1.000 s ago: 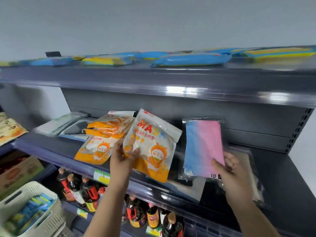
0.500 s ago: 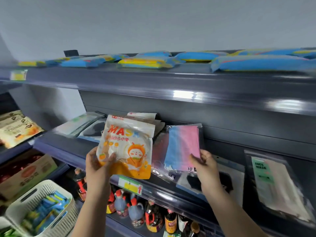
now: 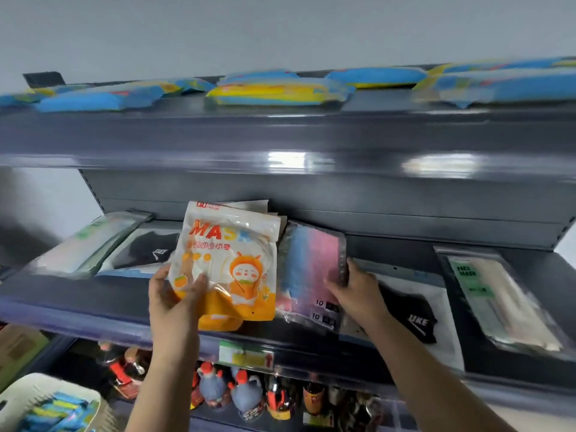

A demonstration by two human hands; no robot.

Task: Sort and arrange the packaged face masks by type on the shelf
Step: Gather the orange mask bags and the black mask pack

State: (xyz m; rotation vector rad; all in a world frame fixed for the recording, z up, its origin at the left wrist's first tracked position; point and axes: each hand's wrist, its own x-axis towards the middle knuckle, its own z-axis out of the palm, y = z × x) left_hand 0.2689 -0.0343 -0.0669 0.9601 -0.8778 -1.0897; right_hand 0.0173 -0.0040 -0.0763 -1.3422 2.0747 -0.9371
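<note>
My left hand (image 3: 174, 302) grips a stack of white-and-orange cartoon mask packs (image 3: 230, 260) by the lower left corner, held upright above the middle shelf (image 3: 78, 307). My right hand (image 3: 355, 289) holds the right edge of the clear packs of blue-pink masks (image 3: 311, 269), just right of the orange stack. Lying flat on the shelf are a black mask pack (image 3: 146, 251) and a pale green-labelled pack (image 3: 90, 244) at the left. Another black mask pack (image 3: 411, 313) and a green-labelled face mask pack (image 3: 498, 300) lie at the right.
The top shelf (image 3: 280, 132) carries several blue-and-yellow packets (image 3: 274, 92). Below the mask shelf stand sauce bottles (image 3: 249, 397). A white basket (image 3: 46, 400) with blue packets sits at the lower left. A price tag (image 3: 246, 353) hangs on the shelf's front rail.
Both hands shifted with their packs toward the middle of the shelf, and the blue-pink packs now sit close beside the orange stack. The view swung left, revealing packs at the right.
</note>
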